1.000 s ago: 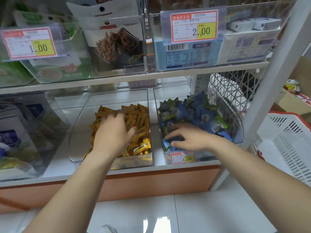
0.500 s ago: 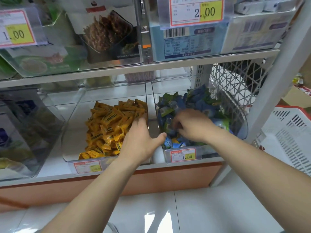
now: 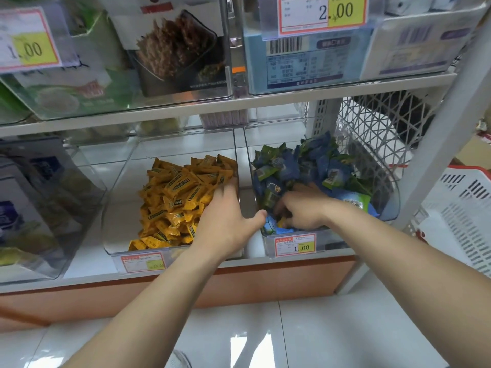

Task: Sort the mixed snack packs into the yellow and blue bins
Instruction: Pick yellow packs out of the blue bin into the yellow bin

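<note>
Two clear bins stand side by side on the lower shelf. The left bin [image 3: 117, 235] holds a heap of yellow snack packs [image 3: 175, 192]. In the right bin [image 3: 390, 203] lie blue and green packs [image 3: 318, 166]. My left hand [image 3: 225, 221] rests with straight fingers on the yellow packs at that bin's right wall, its thumb reaching toward the blue bin. My right hand [image 3: 303, 208] is down in the front of the blue bin, fingers curled into the packs around a small yellow pack [image 3: 282, 223] that peeks out under them.
An upper shelf [image 3: 186, 107] with clear boxes of packaged goods hangs close above the bins. A further clear bin [image 3: 39, 208] sits at the left. A white plastic basket [image 3: 462, 224] stands right of the shelf post [image 3: 435, 155]. Price tags [image 3: 295, 244] front the bins.
My left hand slid from the middle of the yellow heap to its right edge. My right hand dug deeper into the front of the blue bin. The camera moved closer.
</note>
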`<action>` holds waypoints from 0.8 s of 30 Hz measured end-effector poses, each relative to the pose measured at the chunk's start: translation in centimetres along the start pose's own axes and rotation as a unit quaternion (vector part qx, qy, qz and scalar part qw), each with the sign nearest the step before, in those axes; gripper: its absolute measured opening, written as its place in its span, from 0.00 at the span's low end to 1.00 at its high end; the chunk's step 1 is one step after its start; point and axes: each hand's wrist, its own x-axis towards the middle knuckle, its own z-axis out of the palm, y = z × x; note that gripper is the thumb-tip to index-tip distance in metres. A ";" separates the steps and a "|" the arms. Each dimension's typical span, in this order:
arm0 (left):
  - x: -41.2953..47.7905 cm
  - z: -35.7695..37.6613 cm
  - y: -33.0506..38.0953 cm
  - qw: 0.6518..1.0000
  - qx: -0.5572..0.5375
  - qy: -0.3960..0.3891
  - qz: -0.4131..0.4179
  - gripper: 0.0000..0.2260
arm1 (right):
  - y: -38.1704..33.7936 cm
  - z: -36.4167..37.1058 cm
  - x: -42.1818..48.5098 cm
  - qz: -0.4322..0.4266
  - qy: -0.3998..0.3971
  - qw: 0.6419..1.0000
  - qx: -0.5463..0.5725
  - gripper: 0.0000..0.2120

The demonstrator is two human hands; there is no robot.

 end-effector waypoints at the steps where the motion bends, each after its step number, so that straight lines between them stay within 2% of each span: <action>1: 0.0 -0.1 0.0 1.000 -0.002 -0.001 0.000 0.34 | -0.1 -0.1 0.0 0.002 -0.006 1.000 0.006 0.10; 4: 0.2 -0.5 -0.2 1.000 -0.016 -0.012 0.001 0.34 | 0.2 -1.5 -0.7 0.001 0.004 0.998 0.067 0.05; 6: 0.2 -0.9 0.0 1.000 -0.008 -0.013 0.000 0.35 | 0.5 -3.0 -1.5 0.001 0.064 0.990 0.125 0.06; 8: -0.1 -1.2 0.6 0.999 0.044 0.020 0.012 0.35 | 0.7 -4.4 -2.5 -0.004 0.146 0.973 0.177 0.09; 10: -0.4 -1.6 1.7 0.993 0.075 0.078 0.051 0.33 | 0.4 -5.3 -3.4 -0.013 0.217 0.942 0.254 0.10; 12: -0.5 -2.0 2.7 0.991 0.013 0.090 0.095 0.28 | -0.5 -5.6 -4.1 -0.032 0.253 0.901 0.352 0.09; 14: -0.5 -2.3 3.4 0.987 -0.087 0.067 0.115 0.20 | -1.7 -5.4 -4.5 -0.063 0.243 0.855 0.454 0.08; 16: -0.5 -2.4 3.5 0.984 -0.117 0.064 0.118 0.12 | -2.1 -5.2 -4.7 -0.084 0.206 0.817 0.533 0.06; 17: -0.5 -2.3 3.4 0.985 -0.109 0.069 0.113 0.10 | -1.8 -5.2 -4.7 -0.077 0.191 0.817 0.539 0.05; 18: -0.4 -2.3 3.3 0.987 -0.100 0.071 0.102 0.09 | -1.2 -5.2 -4.8 -0.053 0.183 0.833 0.519 0.05; 19: -0.4 -2.2 3.1 0.989 -0.091 0.070 0.089 0.09 | -0.4 -5.1 -4.9 -0.018 0.185 0.868 0.460 0.04; 21: -0.5 -1.9 2.8 0.991 -0.070 0.075 0.080 0.09 | 2.1 -4.8 -5.2 0.056 0.197 0.946 0.251 0.05; 22: -0.4 -1.7 2.7 0.992 -0.061 0.083 0.080 0.09 | 3.2 -4.5 -5.3 0.086 0.184 0.967 0.155 0.06; 24: -0.4 -1.4 2.5 0.992 -0.055 0.095 0.067 0.10 | 4.7 -3.7 -5.5 0.118 0.124 0.984 0.054 0.09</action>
